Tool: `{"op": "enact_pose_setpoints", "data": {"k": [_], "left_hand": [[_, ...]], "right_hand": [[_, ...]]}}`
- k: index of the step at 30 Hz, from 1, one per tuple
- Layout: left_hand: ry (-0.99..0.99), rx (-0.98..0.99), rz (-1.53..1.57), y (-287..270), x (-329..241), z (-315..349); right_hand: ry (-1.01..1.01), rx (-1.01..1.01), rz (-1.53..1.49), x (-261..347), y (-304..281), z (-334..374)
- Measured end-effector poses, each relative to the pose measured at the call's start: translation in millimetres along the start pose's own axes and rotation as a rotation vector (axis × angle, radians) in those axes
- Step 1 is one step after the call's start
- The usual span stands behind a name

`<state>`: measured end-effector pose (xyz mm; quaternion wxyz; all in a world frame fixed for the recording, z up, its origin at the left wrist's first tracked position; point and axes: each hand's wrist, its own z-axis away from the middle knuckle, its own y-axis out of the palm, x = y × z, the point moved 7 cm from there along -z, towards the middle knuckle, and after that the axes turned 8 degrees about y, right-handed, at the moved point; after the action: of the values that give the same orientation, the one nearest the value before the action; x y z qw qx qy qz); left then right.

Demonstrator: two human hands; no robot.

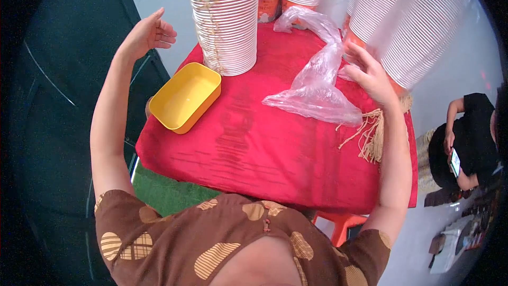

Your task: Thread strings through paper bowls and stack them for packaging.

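Note:
My left hand [151,34] is raised at the left of the table, open and holding nothing, its fingers stretched forward. My right hand [369,73] is raised too, thumb and fingers apart, just right of a clear plastic bag [312,87]. I cannot tell whether it touches the bag, which lies crumpled and long on the red cloth [264,159]. A tall stack of white ribbed containers [233,26], loosely strung with thin yellowish cord, stands between the hands. Beside its base sits a yellow rectangular tub [203,108] that looks bare inside.
More white stacks with orange bands [399,32] stand at the back and right, some behind clear plastic. Cream strings [374,139] hang together by my right forearm. An orange stool [341,223] is below the table's near edge. At far right a person [460,140] holds a phone.

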<state>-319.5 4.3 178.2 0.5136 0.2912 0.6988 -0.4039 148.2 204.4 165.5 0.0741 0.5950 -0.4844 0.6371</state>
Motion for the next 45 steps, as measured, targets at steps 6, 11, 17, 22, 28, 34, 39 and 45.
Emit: {"op": "enact_pose_setpoints", "data": {"k": [6,11,17,22,28,34,39,45], "left_hand": [[-0.244,-0.067,-0.04,4.4,61.8,-41.2],[-0.23,-0.029,-0.085,28.5,61.7,-47.7],[-0.23,0.011,-0.12,40.3,70.0,-45.0],[-0.251,0.001,-0.142,30.7,80.3,-49.2],[-0.306,0.074,-0.11,36.0,97.0,-77.3],[-0.403,0.224,-0.027,94.8,95.3,-82.3],[-0.286,0.246,0.136,129.5,88.7,-98.2],[-0.33,0.084,0.281,152.5,59.5,-97.8]], "right_hand": [[-0.801,-0.364,0.559,131.5,75.0,-62.5],[-1.039,-0.57,0.711,249.6,102.2,-104.8],[-0.427,-0.295,0.822,294.6,111.9,-159.6],[-0.702,-0.514,0.765,290.9,108.4,-163.7],[-0.941,-0.823,0.565,268.6,56.6,-122.2],[-0.764,-0.766,0.39,210.8,-2.5,-90.8],[-0.531,-0.739,0.228,149.6,-39.7,-82.0],[-0.269,-0.804,-0.042,59.2,-107.8,-48.2]]}}
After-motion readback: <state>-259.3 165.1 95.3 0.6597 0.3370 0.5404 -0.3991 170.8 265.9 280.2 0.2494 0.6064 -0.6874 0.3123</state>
